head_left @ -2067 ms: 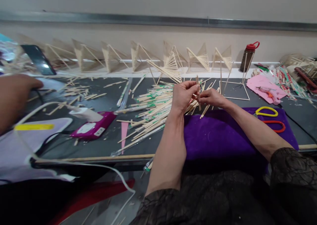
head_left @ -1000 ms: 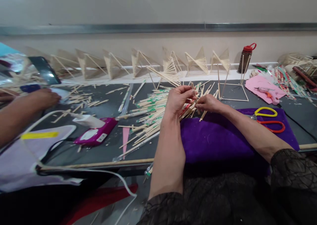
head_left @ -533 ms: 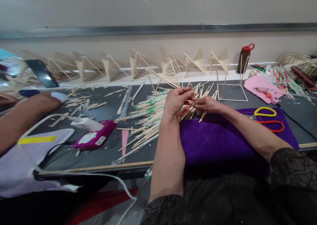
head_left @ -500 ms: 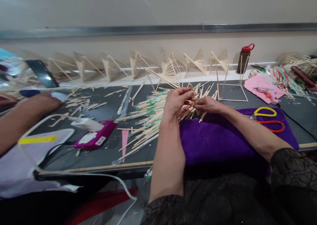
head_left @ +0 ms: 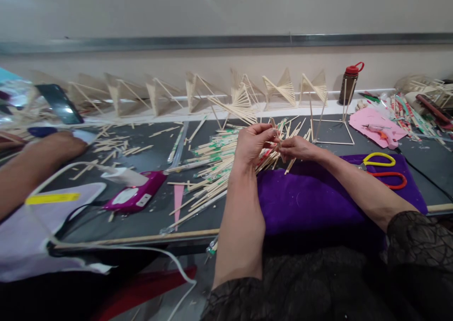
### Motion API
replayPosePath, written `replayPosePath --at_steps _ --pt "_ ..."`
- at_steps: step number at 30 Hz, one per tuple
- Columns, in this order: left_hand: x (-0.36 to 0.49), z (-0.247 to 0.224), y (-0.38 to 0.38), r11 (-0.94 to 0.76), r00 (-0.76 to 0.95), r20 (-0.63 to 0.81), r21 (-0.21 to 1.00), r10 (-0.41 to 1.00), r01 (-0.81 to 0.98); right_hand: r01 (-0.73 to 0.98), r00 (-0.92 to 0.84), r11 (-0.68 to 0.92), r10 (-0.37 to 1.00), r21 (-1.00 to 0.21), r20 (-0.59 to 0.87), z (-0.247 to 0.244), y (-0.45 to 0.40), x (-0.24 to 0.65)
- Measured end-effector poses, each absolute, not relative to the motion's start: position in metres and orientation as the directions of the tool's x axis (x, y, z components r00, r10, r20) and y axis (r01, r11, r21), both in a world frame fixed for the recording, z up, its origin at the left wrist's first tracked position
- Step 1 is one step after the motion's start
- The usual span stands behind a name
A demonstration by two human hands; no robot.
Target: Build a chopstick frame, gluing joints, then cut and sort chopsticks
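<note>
My left hand (head_left: 255,141) is closed, its fingers pinching short wooden sticks (head_left: 272,123) held upright. Beside it on the right, my right hand (head_left: 296,148) is closed on the same sticks from below, and the fingertips of both hands nearly meet. Exactly how many sticks are held is hidden by the fingers. Under and left of the hands lies a pile of chopsticks (head_left: 215,168), many in green-printed wrappers. A purple cloth (head_left: 300,203) lies beneath my right forearm.
Stick frames (head_left: 279,92) line the wall, with an open square frame (head_left: 334,143) nearer. Scissors (head_left: 387,179), a glue gun (head_left: 380,130) and a bottle (head_left: 348,87) are right. A magenta power box (head_left: 136,193) and another person's hand (head_left: 58,146) are left.
The sticks between my fingers have tilted slightly, and my hands have barely shifted. The other person's hand at the left has moved a little.
</note>
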State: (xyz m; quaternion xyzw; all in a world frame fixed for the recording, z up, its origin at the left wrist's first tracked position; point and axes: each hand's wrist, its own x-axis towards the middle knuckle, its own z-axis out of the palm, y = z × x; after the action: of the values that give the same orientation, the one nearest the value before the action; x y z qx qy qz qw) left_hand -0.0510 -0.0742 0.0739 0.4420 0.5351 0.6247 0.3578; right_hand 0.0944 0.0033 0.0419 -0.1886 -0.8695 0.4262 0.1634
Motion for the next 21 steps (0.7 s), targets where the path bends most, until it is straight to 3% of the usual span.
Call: replayPosePath --at_steps 7,13,17,21 --pt "-0.055 0.073 -0.071 -0.305 -0.526 0.269 0.952 0.807 0.02 0.209 -0.784 0.59 0.578 -0.78 0.226 0.047 0.004 0.095" --pt "-0.06 0.074 -0.066 -0.365 -0.652 0.29 0.931 0.7 0.021 0.425 -0.575 0.412 0.811 -0.806 0.111 0.047 0.006 0.095" --pt "-0.063 0.075 -0.064 -0.403 -0.704 0.295 0.915 0.646 0.014 0.608 -0.463 0.364 0.884 -0.706 0.057 0.045 0.012 0.098" --pt "-0.065 0.076 -0.065 -0.453 -0.734 0.312 0.891 0.603 0.007 0.723 -0.465 0.442 0.88 -0.531 0.099 0.045 0.011 0.1"
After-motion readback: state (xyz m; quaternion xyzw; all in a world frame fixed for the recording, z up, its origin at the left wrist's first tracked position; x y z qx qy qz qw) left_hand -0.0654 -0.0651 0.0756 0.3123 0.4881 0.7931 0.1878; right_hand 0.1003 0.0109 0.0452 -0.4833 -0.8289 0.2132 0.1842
